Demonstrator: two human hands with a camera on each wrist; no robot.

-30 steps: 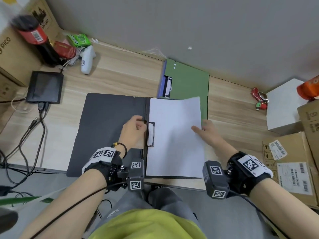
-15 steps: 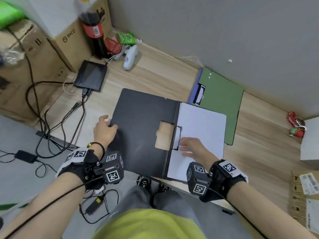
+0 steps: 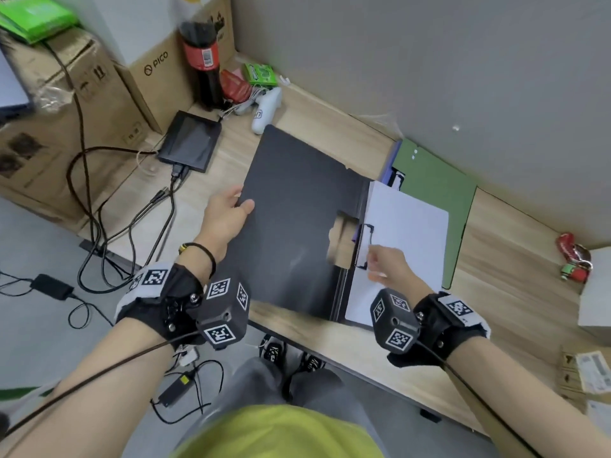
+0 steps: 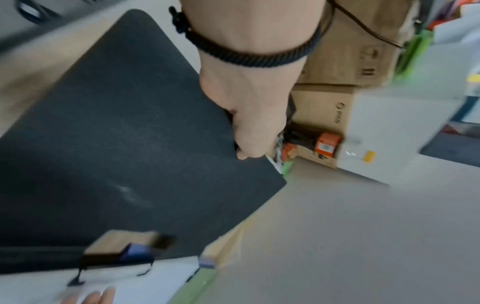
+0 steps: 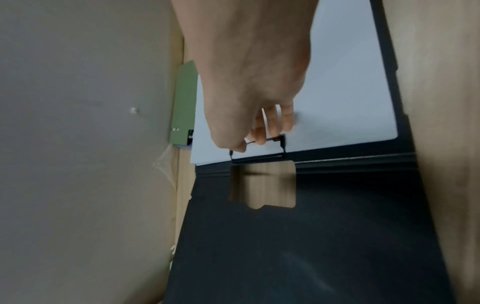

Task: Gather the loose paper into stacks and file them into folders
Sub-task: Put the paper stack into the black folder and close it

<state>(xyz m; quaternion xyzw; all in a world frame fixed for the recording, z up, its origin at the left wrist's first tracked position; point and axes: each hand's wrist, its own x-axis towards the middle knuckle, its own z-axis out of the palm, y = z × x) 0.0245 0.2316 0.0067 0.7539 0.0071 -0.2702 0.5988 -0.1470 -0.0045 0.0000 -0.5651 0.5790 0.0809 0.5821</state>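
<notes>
A black folder lies open on the wooden desk. My left hand grips the left edge of its cover, thumb on top, and holds that edge raised off the desk. A stack of white paper sits on the folder's right half under the wire clip. My right hand is at that clip, its fingers curled on the wire, over the paper. A green folder lies behind, partly under the paper.
A dark tablet with cables, a cola bottle and a white controller sit at the desk's far left. Cardboard boxes stand left. A red keychain and a white box are at the right. A grey wall backs the desk.
My left hand went from the clip to the cover's left edge and has lifted it. My right hand slid from the paper's right edge to the clip.
</notes>
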